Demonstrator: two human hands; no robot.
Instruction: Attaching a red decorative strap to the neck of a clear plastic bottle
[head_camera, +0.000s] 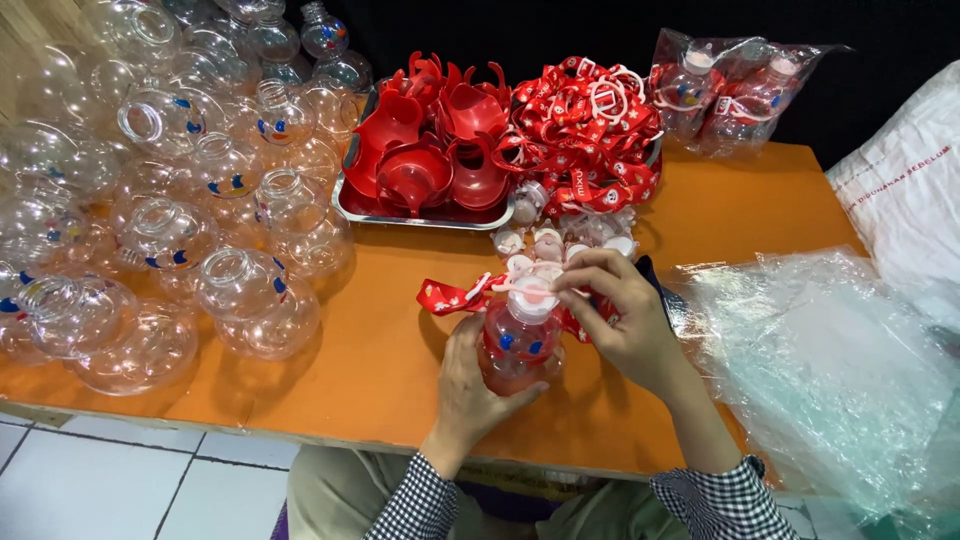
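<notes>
My left hand grips the round body of a clear plastic bottle with a red part inside, standing on the orange table. My right hand pinches the bottle's pale pink cap from above. A red patterned strap hangs from the bottle's neck toward the left. Small white caps lie just behind the bottle.
A heap of clear round bottles fills the left of the table. A metal tray holds red plastic parts and red straps. Bagged bottles sit at the back right. Clear plastic bags lie at right.
</notes>
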